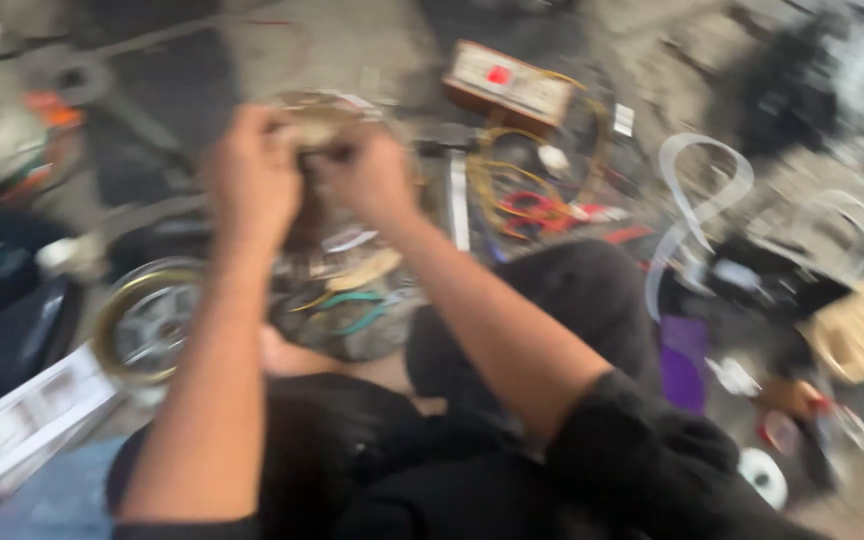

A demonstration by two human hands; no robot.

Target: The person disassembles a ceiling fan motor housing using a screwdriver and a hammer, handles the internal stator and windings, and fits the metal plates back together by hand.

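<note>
I have both hands up in front of me, close together over a cluttered floor, and the whole view is smeared with motion blur. My left hand [252,180] is curled into a loose fist with the knuckles facing me, its fingers closed around the left side of a small pale object [314,128] that I cannot make out clearly. My right hand [367,175] is bent the same way just beside it, fingers folded in and pinching the right side of that same object, so the two hands nearly touch with the thing held between them at the top. Behind the object I can see a thin pale ring or rim [337,100], though I cannot tell whether it is part of what I hold. Below my hands lies a round metal part with wires [347,305] in green and yellow, resting near my knee. To the left of my left forearm sits a shiny metal wheel with a yellowish rim [147,320], and further down left a white slatted frame [22,410]. Up and to the right of my hands is a flat brownish box with a red spot [507,85], and beneath it a tangle of yellow and red wires [532,190]. Further right curls a clear plastic strip [697,200], and a purple piece [684,360] lies by my right leg.
</note>
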